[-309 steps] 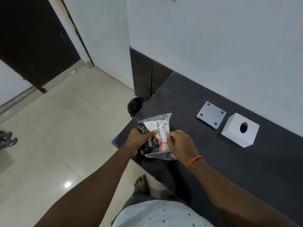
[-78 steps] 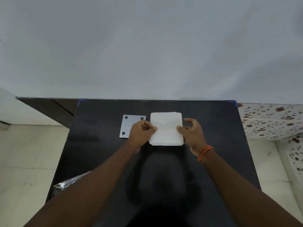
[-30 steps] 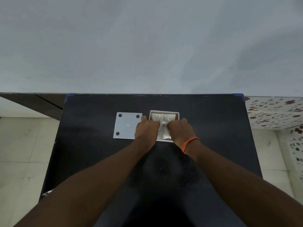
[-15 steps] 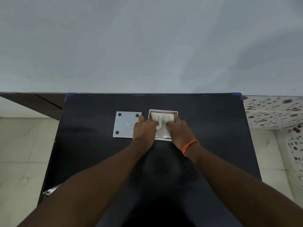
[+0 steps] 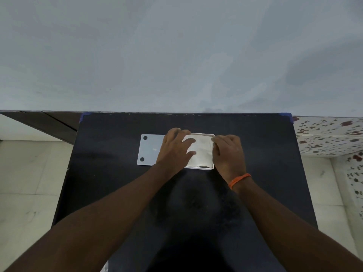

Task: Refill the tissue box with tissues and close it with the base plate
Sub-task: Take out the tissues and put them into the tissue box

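The white tissue box (image 5: 203, 168) lies upside down on the black table (image 5: 110, 183), its open bottom facing up. White tissues (image 5: 202, 152) fill it to the rim. My left hand (image 5: 174, 149) lies flat on the tissues with fingers spread, pressing on their left part. My right hand (image 5: 228, 154) rests at the box's right edge, fingertips on the tissues' top right corner. The grey base plate (image 5: 148, 150), with dark round pads at its corners, lies flat just left of the box, partly under my left hand.
The table stands against a pale wall (image 5: 176, 55). A crinkled empty wrapper (image 5: 105, 266) peeks out at the table's near left edge. Tiled floor (image 5: 25, 183) lies on the left, a speckled surface (image 5: 330, 134) on the right.
The bunched tissues have been flattened into the box. My left hand has opened flat across them, and my right hand has slid to the box's right edge.
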